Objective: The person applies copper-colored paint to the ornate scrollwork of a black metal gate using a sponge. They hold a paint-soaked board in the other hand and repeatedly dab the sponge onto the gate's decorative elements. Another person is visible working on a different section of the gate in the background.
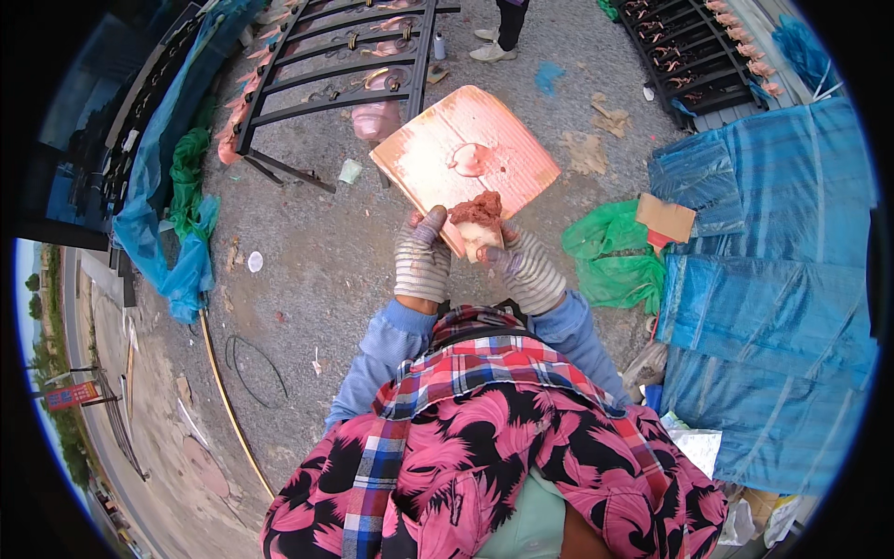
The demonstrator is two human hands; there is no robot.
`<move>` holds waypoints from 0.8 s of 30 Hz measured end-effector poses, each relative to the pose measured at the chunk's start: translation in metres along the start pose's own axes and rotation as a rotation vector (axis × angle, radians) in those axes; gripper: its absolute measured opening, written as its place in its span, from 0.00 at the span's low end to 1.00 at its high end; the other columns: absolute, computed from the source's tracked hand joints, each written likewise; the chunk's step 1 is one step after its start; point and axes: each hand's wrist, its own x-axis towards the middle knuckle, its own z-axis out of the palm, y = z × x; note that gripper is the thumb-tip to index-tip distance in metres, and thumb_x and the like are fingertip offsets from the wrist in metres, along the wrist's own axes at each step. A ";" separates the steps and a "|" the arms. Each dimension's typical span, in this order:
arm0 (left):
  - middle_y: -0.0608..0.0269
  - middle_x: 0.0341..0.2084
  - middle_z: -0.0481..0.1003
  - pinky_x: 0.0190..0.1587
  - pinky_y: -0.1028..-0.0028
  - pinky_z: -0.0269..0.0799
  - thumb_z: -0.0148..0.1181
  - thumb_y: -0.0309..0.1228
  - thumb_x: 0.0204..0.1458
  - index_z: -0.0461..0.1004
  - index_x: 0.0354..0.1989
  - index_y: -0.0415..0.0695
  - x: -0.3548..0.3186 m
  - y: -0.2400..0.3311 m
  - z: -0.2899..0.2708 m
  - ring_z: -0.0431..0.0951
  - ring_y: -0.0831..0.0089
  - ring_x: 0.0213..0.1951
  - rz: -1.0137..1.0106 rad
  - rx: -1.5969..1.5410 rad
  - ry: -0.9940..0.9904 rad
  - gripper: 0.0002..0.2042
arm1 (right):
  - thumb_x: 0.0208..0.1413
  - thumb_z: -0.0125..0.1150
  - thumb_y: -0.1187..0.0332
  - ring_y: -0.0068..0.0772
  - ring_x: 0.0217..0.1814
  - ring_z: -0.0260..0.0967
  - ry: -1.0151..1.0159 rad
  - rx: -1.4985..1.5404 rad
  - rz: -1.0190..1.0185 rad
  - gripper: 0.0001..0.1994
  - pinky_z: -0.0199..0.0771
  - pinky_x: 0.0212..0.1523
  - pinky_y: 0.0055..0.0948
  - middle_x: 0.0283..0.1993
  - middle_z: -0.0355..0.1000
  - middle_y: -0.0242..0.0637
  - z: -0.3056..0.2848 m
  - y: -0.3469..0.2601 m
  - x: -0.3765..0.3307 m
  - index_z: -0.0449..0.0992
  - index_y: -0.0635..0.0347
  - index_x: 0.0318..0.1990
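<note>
Above the gravel ground [307, 261], my left hand [422, 261] clamps the pink-smeared board [466, 154]; my right hand [526, 270] grips a putty-loaded scraper [479, 224].

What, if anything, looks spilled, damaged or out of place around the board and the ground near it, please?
The board has a ragged, worn near edge and pink smears. A lump of reddish-brown paste sits on the tool held by the right hand. A white cup and paper scraps litter the gravel.

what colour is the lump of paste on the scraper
Reddish brown. The lump of paste sits on the pale scraper; the head view shows it best.
</note>
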 end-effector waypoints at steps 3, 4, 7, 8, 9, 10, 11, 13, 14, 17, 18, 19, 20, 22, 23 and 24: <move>0.61 0.34 0.71 0.41 0.73 0.70 0.54 0.24 0.45 0.66 0.40 0.39 -0.003 -0.004 0.008 0.72 0.71 0.36 -0.037 0.028 0.010 0.12 | 0.40 0.64 0.60 0.22 0.43 0.63 0.073 -0.041 -0.008 0.26 0.64 0.42 0.22 0.42 0.68 0.31 -0.007 -0.002 0.005 0.66 0.63 0.47; 0.61 0.34 0.71 0.40 0.73 0.71 0.54 0.24 0.45 0.66 0.40 0.39 -0.003 -0.005 0.006 0.72 0.71 0.36 -0.061 0.039 0.008 0.12 | 0.40 0.64 0.60 0.22 0.42 0.63 0.106 -0.064 0.002 0.26 0.64 0.41 0.22 0.41 0.68 0.32 -0.010 0.000 0.004 0.67 0.63 0.46; 0.60 0.35 0.71 0.39 0.72 0.72 0.55 0.26 0.45 0.66 0.40 0.39 -0.005 -0.002 0.011 0.73 0.71 0.36 -0.169 0.079 -0.044 0.13 | 0.41 0.63 0.60 0.22 0.40 0.64 0.211 -0.147 -0.068 0.24 0.65 0.40 0.22 0.39 0.69 0.32 -0.021 0.003 0.005 0.68 0.65 0.45; 0.60 0.35 0.71 0.39 0.72 0.72 0.55 0.26 0.45 0.66 0.40 0.40 -0.005 -0.001 0.019 0.73 0.71 0.37 -0.206 0.073 -0.075 0.13 | 0.41 0.63 0.60 0.22 0.40 0.64 0.233 -0.152 -0.074 0.24 0.65 0.40 0.22 0.39 0.69 0.32 -0.023 0.002 0.004 0.68 0.65 0.45; 0.60 0.34 0.71 0.40 0.72 0.72 0.55 0.26 0.46 0.66 0.40 0.40 -0.003 -0.003 0.023 0.73 0.71 0.37 -0.246 0.066 -0.106 0.13 | 0.41 0.63 0.60 0.22 0.39 0.64 0.258 -0.156 -0.082 0.24 0.65 0.39 0.21 0.39 0.69 0.32 -0.024 -0.001 0.003 0.68 0.65 0.45; 0.61 0.35 0.71 0.41 0.71 0.71 0.56 0.27 0.45 0.66 0.40 0.40 0.000 -0.006 0.021 0.73 0.71 0.37 -0.291 0.053 -0.110 0.13 | 0.41 0.63 0.61 0.21 0.39 0.64 0.277 -0.157 -0.084 0.24 0.65 0.39 0.21 0.39 0.69 0.32 -0.024 -0.005 0.001 0.67 0.65 0.45; 0.61 0.37 0.71 0.42 0.70 0.70 0.55 0.28 0.46 0.65 0.42 0.40 0.001 -0.009 0.019 0.72 0.70 0.39 -0.331 0.056 -0.138 0.15 | 0.41 0.63 0.61 0.21 0.39 0.64 0.311 -0.150 -0.084 0.24 0.64 0.39 0.21 0.39 0.69 0.32 -0.024 -0.007 -0.001 0.68 0.65 0.45; 0.60 0.40 0.70 0.45 0.68 0.68 0.54 0.31 0.47 0.63 0.46 0.39 0.009 -0.016 0.014 0.71 0.69 0.42 -0.415 0.060 -0.201 0.17 | 0.41 0.63 0.61 0.21 0.39 0.64 0.387 -0.139 -0.090 0.24 0.64 0.39 0.21 0.38 0.68 0.32 -0.027 -0.012 -0.004 0.68 0.65 0.45; 0.60 0.41 0.69 0.45 0.69 0.67 0.54 0.32 0.47 0.62 0.47 0.40 0.014 -0.018 0.010 0.70 0.69 0.43 -0.498 0.097 -0.252 0.19 | 0.40 0.64 0.61 0.21 0.39 0.64 0.446 -0.119 -0.158 0.24 0.64 0.39 0.21 0.39 0.68 0.31 -0.028 -0.015 -0.007 0.68 0.65 0.44; 0.58 0.39 0.70 0.40 0.73 0.71 0.55 0.27 0.45 0.65 0.44 0.40 0.030 -0.024 0.016 0.73 0.69 0.38 -0.655 0.061 -0.323 0.16 | 0.40 0.64 0.64 0.21 0.40 0.64 0.620 -0.058 -0.293 0.22 0.64 0.40 0.20 0.39 0.68 0.30 -0.060 -0.004 -0.017 0.68 0.64 0.44; 0.56 0.40 0.70 0.39 0.73 0.71 0.56 0.28 0.45 0.64 0.45 0.39 0.037 -0.023 0.019 0.72 0.68 0.39 -0.702 0.108 -0.285 0.18 | 0.39 0.63 0.66 0.21 0.41 0.63 0.692 0.063 -0.322 0.22 0.63 0.41 0.20 0.39 0.68 0.30 -0.063 -0.012 -0.023 0.68 0.64 0.44; 0.56 0.40 0.70 0.39 0.73 0.70 0.56 0.28 0.45 0.64 0.46 0.39 0.041 -0.024 0.017 0.72 0.67 0.39 -0.723 0.157 -0.293 0.18 | 0.39 0.64 0.68 0.22 0.41 0.64 0.732 0.077 -0.329 0.21 0.63 0.41 0.20 0.39 0.69 0.31 -0.070 -0.011 -0.027 0.69 0.64 0.43; 0.55 0.40 0.69 0.39 0.73 0.70 0.56 0.28 0.45 0.64 0.46 0.39 0.050 -0.024 0.011 0.72 0.67 0.39 -0.749 0.201 -0.317 0.18 | 0.39 0.64 0.69 0.22 0.41 0.65 0.779 0.082 -0.346 0.19 0.63 0.42 0.20 0.39 0.69 0.31 -0.082 -0.010 -0.031 0.69 0.64 0.42; 0.56 0.39 0.69 0.38 0.75 0.70 0.55 0.28 0.45 0.64 0.46 0.38 0.066 -0.028 0.005 0.72 0.68 0.38 -0.799 0.319 -0.348 0.18 | 0.39 0.64 0.70 0.22 0.40 0.66 0.887 0.099 -0.392 0.18 0.63 0.41 0.20 0.38 0.70 0.31 -0.087 -0.014 -0.032 0.70 0.64 0.40; 0.57 0.39 0.70 0.38 0.76 0.69 0.55 0.28 0.45 0.64 0.46 0.38 0.073 -0.028 0.004 0.72 0.69 0.37 -0.830 0.379 -0.360 0.18 | 0.39 0.64 0.70 0.21 0.40 0.65 0.939 0.106 -0.304 0.18 0.62 0.41 0.20 0.38 0.70 0.30 -0.084 -0.015 -0.033 0.70 0.64 0.40; 0.57 0.38 0.70 0.37 0.76 0.69 0.55 0.29 0.45 0.64 0.46 0.38 0.080 -0.034 0.007 0.72 0.70 0.36 -0.854 0.439 -0.377 0.18 | 0.39 0.64 0.70 0.21 0.39 0.65 0.987 0.088 -0.288 0.18 0.62 0.41 0.20 0.38 0.70 0.29 -0.089 -0.004 -0.034 0.71 0.63 0.40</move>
